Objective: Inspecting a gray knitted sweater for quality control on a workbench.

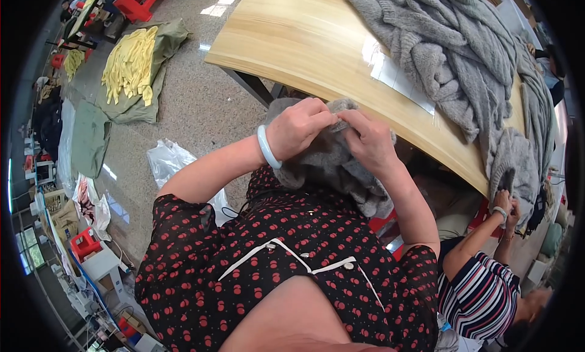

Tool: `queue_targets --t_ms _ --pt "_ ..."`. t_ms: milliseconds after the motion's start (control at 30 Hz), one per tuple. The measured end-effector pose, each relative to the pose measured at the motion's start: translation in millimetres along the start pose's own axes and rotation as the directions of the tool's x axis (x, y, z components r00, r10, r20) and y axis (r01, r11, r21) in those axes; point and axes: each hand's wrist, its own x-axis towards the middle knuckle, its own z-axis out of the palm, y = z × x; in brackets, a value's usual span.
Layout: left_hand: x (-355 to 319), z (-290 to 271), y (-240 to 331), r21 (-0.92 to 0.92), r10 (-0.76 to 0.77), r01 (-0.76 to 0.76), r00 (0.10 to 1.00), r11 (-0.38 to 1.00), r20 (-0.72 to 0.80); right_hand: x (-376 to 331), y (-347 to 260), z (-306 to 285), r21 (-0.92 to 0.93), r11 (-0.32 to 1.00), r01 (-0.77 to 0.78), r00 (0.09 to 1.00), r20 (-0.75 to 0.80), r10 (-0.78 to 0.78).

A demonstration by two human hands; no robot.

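A grey knitted garment [326, 160] hangs bunched in front of my body, by the near edge of the table. My left hand [297, 128], with a pale bangle on its wrist, pinches the upper part of the knit. Close beside it, my right hand [370, 140] grips the same garment, fingers bent inward. The fingertips of both hands nearly meet at the fabric's top edge. Whether something small is held between them is too fine to make out.
A light wooden table [292, 32] spans the upper middle, with a heap of grey knitwear [451, 41] on its right. At right, a person in a striped top [481, 291] handles grey knit. Yellow garments [131, 59] lie on a floor cloth; a plastic bag [170, 160] is nearer.
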Motion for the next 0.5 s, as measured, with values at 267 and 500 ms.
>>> queue_targets --t_ms 267,500 --pt "-2.8 16.7 6.9 0.122 -0.063 0.088 0.978 0.989 -0.2 -1.3 0.2 11.0 -0.135 0.989 0.062 0.988 -0.13 -0.079" --pt "1.3 30.2 13.8 0.14 -0.155 0.215 0.924 0.966 -0.351 0.2 8.3 18.8 -0.158 0.984 0.085 0.979 -0.17 -0.112"
